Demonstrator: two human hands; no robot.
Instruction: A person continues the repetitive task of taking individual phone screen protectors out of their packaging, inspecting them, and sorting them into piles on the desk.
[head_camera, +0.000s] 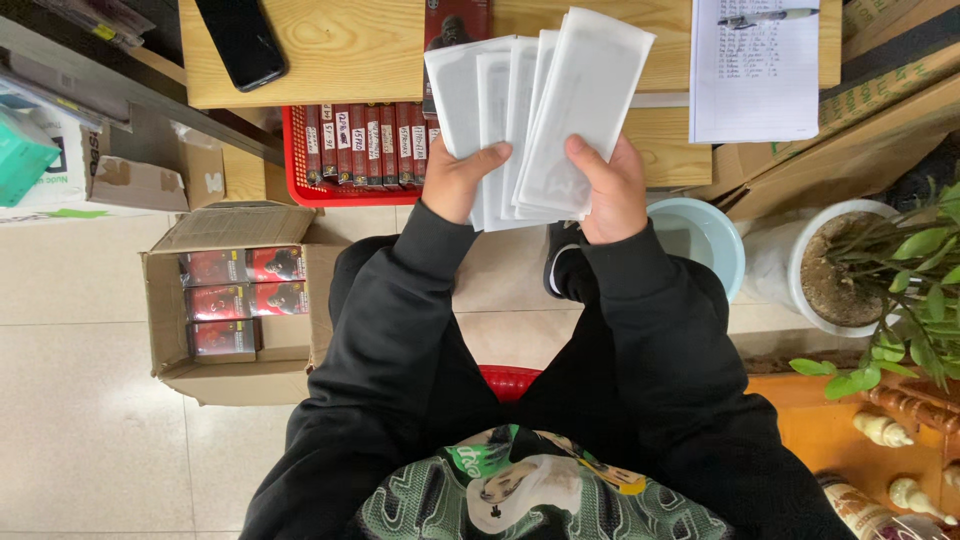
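Note:
Both my hands hold a fanned stack of white envelopes (530, 110) above my lap, in front of a wooden table (360, 50). My left hand (462, 180) grips the left part of the fan, thumb across the front. My right hand (610, 190) pinches the right-most envelopes, thumb on top. Black sleeves cover both arms. Behind the envelopes, a red basket (300, 170) under the table holds several upright dark red boxes (365, 145) with white labels.
An open cardboard box (235, 300) with dark red packages sits on the floor at left. A black phone (240, 40) and a written sheet with a pen (755, 70) lie on the table. A pale blue bowl (715, 240) and a potted plant (870, 270) stand at right.

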